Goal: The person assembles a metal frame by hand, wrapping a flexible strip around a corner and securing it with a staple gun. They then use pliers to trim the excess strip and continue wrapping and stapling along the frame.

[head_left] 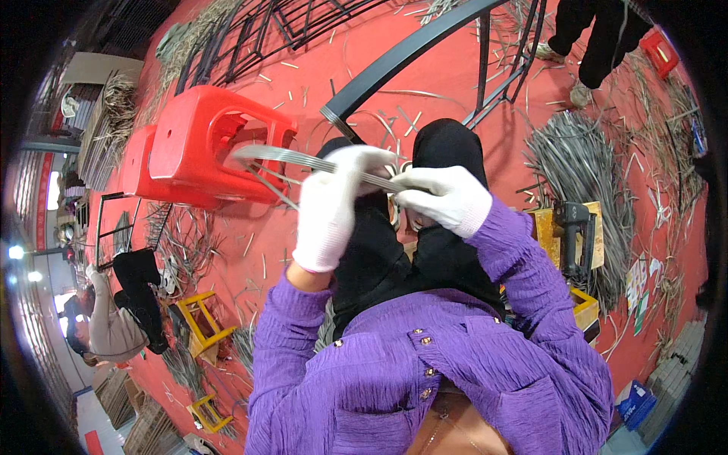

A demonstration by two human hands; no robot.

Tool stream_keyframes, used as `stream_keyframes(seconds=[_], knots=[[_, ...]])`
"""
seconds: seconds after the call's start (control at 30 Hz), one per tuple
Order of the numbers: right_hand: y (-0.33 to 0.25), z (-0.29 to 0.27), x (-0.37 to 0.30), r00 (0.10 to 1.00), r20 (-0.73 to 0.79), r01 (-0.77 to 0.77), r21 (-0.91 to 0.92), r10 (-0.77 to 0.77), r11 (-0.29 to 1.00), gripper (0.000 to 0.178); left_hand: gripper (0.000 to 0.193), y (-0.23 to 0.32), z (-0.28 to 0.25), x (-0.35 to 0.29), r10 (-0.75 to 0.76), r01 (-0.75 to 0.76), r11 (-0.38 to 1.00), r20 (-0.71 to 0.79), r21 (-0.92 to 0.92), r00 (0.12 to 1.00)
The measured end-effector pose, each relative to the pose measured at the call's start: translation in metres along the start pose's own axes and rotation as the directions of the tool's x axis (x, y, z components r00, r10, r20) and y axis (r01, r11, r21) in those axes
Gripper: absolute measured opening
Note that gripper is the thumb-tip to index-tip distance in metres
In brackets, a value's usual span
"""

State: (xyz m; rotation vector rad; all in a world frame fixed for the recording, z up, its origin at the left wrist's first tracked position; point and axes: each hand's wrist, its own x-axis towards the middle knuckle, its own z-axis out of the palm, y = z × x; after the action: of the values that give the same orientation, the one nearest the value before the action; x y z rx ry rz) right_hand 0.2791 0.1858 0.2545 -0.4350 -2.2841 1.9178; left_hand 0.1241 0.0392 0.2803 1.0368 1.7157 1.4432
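Observation:
Both my hands wear white knitted gloves, and a thin bundle of flat grey strips (282, 156) runs between them above my lap. My left hand (331, 203) is closed around the bundle's middle, with a curved loop of it sticking out to the left past the glove. My right hand (449, 196) pinches the right end of the strips between thumb and fingers. Just beyond my knees stands a dark metal furniture frame (409, 58), its near curved bar wrapped in grey strip at the end. What lies inside my left palm is hidden.
Stacked red plastic stools (186, 163) stand at my left. To my right, a black tool (574, 227) rests by a yellow wooden stool (546, 233), beside a large heap of grey strips (584, 163). A seated person (117, 322) is at far left; another person's legs (599, 38) show at upper right.

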Motion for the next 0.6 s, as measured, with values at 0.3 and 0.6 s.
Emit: stream_keyframes(seconds=[0.3,0.6], knots=[[0.013,-0.004,-0.007,0.997,-0.057,0.040,-0.126,-0.048,0.991,0.023,0.029,0.008,0.009,0.001,-0.113,0.093,0.990,-0.209,-0.103,0.971],[0.020,0.004,-0.007,0.970,-0.171,0.117,-0.291,-0.172,0.949,0.023,0.027,-0.020,0.014,-0.006,-0.344,0.300,0.898,-0.088,-0.321,0.935]])
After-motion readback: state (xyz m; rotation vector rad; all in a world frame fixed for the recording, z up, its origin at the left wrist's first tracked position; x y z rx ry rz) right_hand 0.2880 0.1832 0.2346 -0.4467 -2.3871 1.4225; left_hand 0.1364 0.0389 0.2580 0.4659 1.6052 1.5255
